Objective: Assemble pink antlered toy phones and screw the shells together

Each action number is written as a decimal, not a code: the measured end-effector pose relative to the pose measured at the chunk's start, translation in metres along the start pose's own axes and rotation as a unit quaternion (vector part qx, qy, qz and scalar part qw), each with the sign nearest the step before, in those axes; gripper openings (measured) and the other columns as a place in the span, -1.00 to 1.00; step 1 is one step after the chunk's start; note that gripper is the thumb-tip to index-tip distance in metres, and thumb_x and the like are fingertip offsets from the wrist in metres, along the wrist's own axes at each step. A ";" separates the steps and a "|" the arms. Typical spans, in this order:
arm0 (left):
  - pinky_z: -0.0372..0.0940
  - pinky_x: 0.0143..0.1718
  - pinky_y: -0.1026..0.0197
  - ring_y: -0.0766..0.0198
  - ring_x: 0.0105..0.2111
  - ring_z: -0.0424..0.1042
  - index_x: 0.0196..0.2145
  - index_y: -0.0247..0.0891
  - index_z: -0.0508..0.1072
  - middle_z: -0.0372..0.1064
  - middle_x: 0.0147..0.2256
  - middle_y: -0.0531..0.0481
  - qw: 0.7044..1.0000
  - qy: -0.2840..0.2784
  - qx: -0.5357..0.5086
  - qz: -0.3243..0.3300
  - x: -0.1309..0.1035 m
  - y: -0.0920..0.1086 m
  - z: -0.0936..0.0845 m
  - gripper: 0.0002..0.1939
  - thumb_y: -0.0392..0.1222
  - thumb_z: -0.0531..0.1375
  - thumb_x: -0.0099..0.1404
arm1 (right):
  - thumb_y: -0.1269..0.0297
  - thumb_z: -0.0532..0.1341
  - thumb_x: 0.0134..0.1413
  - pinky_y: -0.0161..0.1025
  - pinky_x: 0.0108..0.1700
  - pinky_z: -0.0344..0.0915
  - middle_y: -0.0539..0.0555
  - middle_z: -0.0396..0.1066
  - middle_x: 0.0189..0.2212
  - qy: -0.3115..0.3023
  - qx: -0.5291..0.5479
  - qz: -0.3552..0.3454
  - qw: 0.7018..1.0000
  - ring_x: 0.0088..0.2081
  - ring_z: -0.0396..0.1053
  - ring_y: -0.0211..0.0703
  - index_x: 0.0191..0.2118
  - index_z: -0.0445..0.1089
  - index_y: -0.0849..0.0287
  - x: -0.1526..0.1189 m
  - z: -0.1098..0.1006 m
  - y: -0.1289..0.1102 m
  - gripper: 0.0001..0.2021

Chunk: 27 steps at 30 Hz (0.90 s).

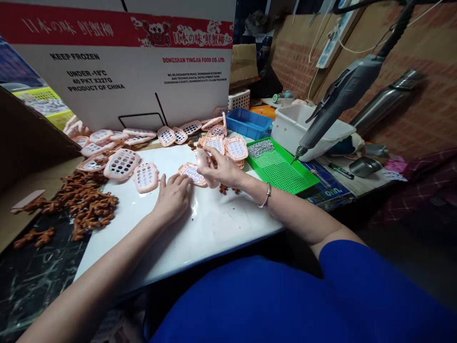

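Note:
My right hand (223, 169) grips a pale pink plastic part (203, 159) above the white board (221, 219), its fingers wrapped round the edge. Beside it, my left hand (173, 195) rests on the board with its fingertips at a pink piece with a printed grid (192, 172). Two more pink pieces, one with dark holes (122, 165) and one with a grid (146, 177), lie left of my hands. Further pink grid pieces (236, 148) are stacked behind my right hand. Brown branching parts (94, 205) are heaped at the board's left edge.
A green tray (285, 172) with small metal pieces lies on the right, under a hanging electric screwdriver (332, 97). Behind it stand a blue bin (249, 125) and a white tub (296, 114). A large white carton (117, 95) rises at the back; pink parts line its base.

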<state>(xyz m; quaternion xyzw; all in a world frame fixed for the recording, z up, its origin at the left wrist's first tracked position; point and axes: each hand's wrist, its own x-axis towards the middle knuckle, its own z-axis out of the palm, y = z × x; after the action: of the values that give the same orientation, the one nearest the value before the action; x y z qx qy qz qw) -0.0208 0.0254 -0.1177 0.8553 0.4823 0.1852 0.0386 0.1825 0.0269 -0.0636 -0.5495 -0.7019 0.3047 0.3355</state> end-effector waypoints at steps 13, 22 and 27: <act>0.36 -0.09 0.02 0.07 -0.22 0.48 -0.28 -0.15 0.50 0.54 -0.26 -0.09 0.956 0.228 -0.153 -0.103 -0.025 -0.017 -0.034 -0.77 -0.05 0.11 0.21 | 0.18 0.08 0.26 -0.04 -0.14 0.36 0.39 0.48 -0.06 -0.168 -0.349 -0.089 0.918 -0.05 0.47 0.24 0.17 0.27 0.30 0.015 0.024 -0.034 -0.56; 0.38 -0.16 0.05 0.14 -0.29 0.46 -0.32 -0.19 0.50 0.52 -0.30 -0.07 0.920 0.219 -0.258 -0.197 -0.023 -0.014 -0.040 -0.73 0.01 0.18 0.08 | 0.23 0.26 0.06 -0.02 -0.12 0.40 0.39 0.48 -0.07 -0.212 -0.374 -0.083 0.899 -0.04 0.47 0.25 0.12 0.29 0.33 0.025 0.037 -0.029 -0.49; 0.40 -0.28 0.11 0.19 -0.34 0.45 -0.30 -0.22 0.45 0.49 -0.29 -0.07 0.874 0.201 -0.363 -0.255 -0.022 -0.007 -0.041 -0.63 0.06 0.27 -0.02 | 0.19 0.05 0.29 -0.03 -0.09 0.39 0.37 0.47 -0.08 -0.165 -0.368 -0.100 0.910 -0.04 0.47 0.18 0.14 0.27 0.31 0.013 0.035 -0.027 -0.59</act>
<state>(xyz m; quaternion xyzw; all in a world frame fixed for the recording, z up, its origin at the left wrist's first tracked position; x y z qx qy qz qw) -0.0512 0.0062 -0.0870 0.5729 0.5802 0.4983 0.2945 0.1366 0.0319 -0.0611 -0.5027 -0.8609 0.0760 0.0183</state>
